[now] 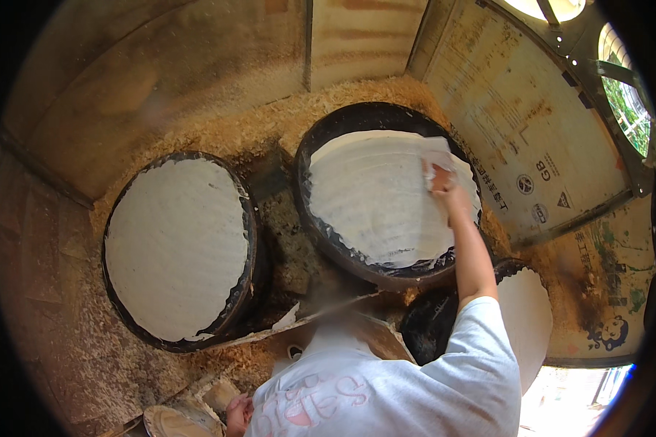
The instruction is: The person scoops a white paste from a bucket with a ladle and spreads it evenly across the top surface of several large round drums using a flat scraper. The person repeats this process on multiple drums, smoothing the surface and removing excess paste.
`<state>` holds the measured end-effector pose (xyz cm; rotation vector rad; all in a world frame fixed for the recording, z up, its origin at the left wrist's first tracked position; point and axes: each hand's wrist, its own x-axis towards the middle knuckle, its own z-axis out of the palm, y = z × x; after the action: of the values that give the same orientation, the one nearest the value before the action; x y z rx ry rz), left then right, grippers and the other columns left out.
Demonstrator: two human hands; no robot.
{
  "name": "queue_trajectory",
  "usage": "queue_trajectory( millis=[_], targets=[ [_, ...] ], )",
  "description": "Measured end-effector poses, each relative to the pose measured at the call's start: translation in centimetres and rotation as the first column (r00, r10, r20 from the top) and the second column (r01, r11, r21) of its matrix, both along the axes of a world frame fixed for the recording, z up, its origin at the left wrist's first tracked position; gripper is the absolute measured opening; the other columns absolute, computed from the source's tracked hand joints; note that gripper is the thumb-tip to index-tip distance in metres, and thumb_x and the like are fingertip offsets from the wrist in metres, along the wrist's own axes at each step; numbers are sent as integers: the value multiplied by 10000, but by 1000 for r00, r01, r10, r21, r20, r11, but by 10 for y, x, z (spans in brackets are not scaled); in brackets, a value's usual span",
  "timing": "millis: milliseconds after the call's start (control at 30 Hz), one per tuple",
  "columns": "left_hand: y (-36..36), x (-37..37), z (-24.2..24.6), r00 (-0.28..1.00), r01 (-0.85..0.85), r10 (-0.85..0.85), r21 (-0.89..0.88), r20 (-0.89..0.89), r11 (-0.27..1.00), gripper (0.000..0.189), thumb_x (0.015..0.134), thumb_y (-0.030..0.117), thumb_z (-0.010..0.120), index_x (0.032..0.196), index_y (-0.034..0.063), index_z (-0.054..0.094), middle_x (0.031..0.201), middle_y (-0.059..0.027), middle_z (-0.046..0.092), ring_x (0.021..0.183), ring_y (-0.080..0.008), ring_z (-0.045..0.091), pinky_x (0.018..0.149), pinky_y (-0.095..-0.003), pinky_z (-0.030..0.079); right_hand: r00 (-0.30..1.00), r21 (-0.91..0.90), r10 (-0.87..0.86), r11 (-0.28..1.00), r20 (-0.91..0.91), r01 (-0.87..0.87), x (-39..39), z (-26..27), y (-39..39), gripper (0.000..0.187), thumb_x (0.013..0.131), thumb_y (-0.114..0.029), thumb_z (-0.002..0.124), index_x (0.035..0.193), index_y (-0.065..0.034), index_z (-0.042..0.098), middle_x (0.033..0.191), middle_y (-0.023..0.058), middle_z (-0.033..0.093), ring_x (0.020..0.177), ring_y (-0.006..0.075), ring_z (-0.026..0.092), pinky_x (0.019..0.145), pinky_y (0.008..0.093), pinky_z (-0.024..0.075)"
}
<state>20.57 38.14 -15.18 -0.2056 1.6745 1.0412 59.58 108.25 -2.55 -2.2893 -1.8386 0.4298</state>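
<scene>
My right hand (447, 191) grips a flat spreader or scraper (436, 155), reddish brown near the fingers and pale at its far end, blurred. It touches the right part of a white, paste-like layer (377, 196), marked with curved strokes, on a large round black pan or griddle (328, 248). To the left, a similar round black pan (256, 235) bears another white layer (177, 246). My left hand (239, 412) is low by the shirt's left side, partly hidden; whether it holds anything cannot be told. The face of the spreader against the layer is hidden.
A third white round surface (525, 322) is partly behind my right arm, beside a dark rounded object (429, 325). Wood shavings (251, 128) surround the pans. Tall panels (525, 125) enclose the area. A shallow round metal vessel (175, 421) stands at the lower left.
</scene>
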Motion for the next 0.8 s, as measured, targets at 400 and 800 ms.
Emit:
queue_trajectory(
  millis=[400, 800],
  targets=[
    [23, 4, 14, 996, -64, 68, -69, 59, 996, 379, 873, 189, 602, 1164, -48, 552, 1034, -132, 640, 945, -218, 613, 863, -325, 463, 694, -334, -354, 927, -627, 171, -55, 7, 3, 532, 679, -549, 731, 799, -46, 606, 726, 55, 529, 600, 176, 463, 513, 340, 349],
    [28, 17, 16, 972, -177, 177, -14, 153, 984, 306, 912, 44, 446, 1204, -46, 461, 908, -149, 657, 759, -184, 638, 624, -284, 527, 890, -23, 453, 891, 55, -453, -140, -10, -26, 420, 695, -385, 733, 1043, -154, 686, 945, 133, 676, 888, 313, 638, 772, 401, 495]
  ],
)
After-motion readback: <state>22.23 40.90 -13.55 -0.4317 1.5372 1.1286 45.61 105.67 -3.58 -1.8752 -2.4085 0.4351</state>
